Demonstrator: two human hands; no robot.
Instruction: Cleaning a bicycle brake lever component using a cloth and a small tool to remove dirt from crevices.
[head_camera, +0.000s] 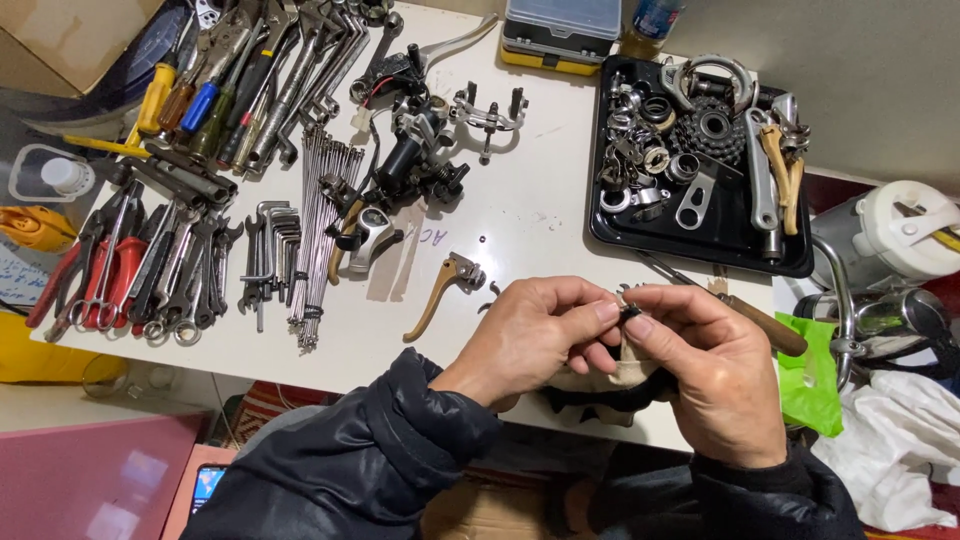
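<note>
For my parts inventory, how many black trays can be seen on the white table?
1. The black tray sits at the table's far right, filled with metal bicycle parts, beyond the right hand. Another could be hidden outside the view.

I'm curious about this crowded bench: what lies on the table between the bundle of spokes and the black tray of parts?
In the head view, between the spokes and the black tray lie brake levers, a caliper, then bare white table.
</note>
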